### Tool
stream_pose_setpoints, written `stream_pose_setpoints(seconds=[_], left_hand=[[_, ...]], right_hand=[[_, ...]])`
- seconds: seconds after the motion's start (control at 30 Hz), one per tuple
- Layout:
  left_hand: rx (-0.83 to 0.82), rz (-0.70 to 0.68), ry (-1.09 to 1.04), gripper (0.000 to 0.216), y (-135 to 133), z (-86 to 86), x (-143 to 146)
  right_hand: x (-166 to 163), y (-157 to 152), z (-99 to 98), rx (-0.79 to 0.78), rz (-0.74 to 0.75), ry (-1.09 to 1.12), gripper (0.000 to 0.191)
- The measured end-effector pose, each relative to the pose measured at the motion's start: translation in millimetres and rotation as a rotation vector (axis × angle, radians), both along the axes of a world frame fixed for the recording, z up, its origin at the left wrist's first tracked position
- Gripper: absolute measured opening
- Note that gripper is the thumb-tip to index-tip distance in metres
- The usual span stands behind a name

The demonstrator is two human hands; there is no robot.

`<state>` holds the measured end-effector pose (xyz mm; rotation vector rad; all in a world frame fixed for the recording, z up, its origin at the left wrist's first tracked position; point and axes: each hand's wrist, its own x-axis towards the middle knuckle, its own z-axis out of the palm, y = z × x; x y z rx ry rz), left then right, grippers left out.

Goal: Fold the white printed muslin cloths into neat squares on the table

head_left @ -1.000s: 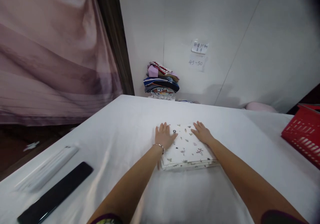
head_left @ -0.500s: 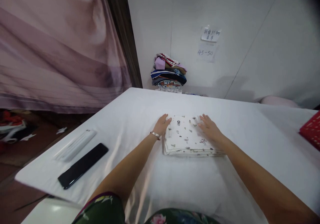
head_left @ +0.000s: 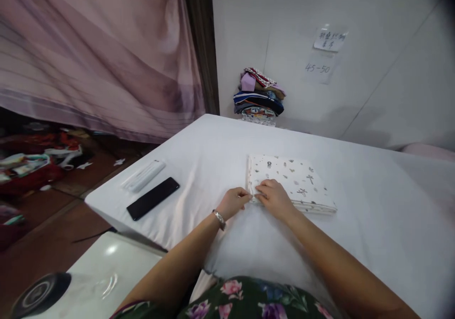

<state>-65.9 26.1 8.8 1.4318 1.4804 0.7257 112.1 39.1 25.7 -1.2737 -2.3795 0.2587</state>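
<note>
A folded white cloth (head_left: 295, 179) with small printed figures lies flat on the white-covered table (head_left: 355, 233). My left hand (head_left: 233, 202), with a bracelet at the wrist, has its fingers curled at the cloth's near left corner. My right hand (head_left: 274, 197) rests just beside it on the same near corner, fingers bent and pinching the edge. The two hands almost touch each other.
A black phone (head_left: 153, 198) and a white flat case (head_left: 143, 175) lie near the table's left edge. A stack of folded clothes (head_left: 259, 96) sits against the far wall under paper notes (head_left: 330, 40). A pink curtain (head_left: 99, 49) hangs left; a white stool (head_left: 92, 281) stands below.
Both hands have drawn back from the far part of the cloth to its near left corner and closed there. The view has swung left and lower.
</note>
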Motion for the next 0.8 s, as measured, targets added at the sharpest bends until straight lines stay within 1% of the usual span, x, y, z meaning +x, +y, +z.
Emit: stream_pose_setpoints(seconds=[0.1, 0.17, 0.27, 0.33, 0.4, 0.47, 0.6, 0.73, 0.8], left_hand=[[0.007, 0.016, -0.022, 0.021, -4.1, -4.7, 4.8], [0.028, 0.025, -0.013, 0.021, -5.2, -7.6, 6.2], [0.036, 0.024, 0.002, 0.018, -6.0, -8.4, 5.7], [0.023, 0.015, 0.002, 0.017, -5.9, -7.8, 4.1], [0.01, 0.006, -0.006, 0.017, -5.2, -8.0, 2.1], [0.015, 0.0, -0.028, 0.017, -4.1, -9.6, 0.2], [0.011, -0.024, -0.058, 0.017, -1.5, -13.7, -1.4], [-0.002, -0.055, -0.094, 0.018, -0.2, -14.8, -0.9], [0.018, -0.066, -0.103, 0.018, -0.1, -14.5, -1.0]], right_hand=[[-1.3, 0.4, -3.4, 0.045, 0.016, -0.063, 0.015], [-0.8, -0.8, -4.4, 0.063, 0.031, -0.072, 0.019], [-1.2, -3.2, -4.8, 0.05, -0.007, 0.03, 0.028], [-2.3, -5.0, -5.3, 0.032, -0.039, 0.106, 0.031], [-2.5, -6.4, -7.3, 0.033, -0.032, 0.118, 0.028], [-1.1, -6.6, -10.9, 0.054, 0.006, 0.101, 0.022], [3.8, -4.2, -17.6, 0.087, 0.072, 0.161, 0.02], [1.5, -4.9, -17.1, 0.054, 0.012, 0.291, 0.019], [-2.5, -7.6, -15.8, 0.051, -0.011, 0.314, 0.019]])
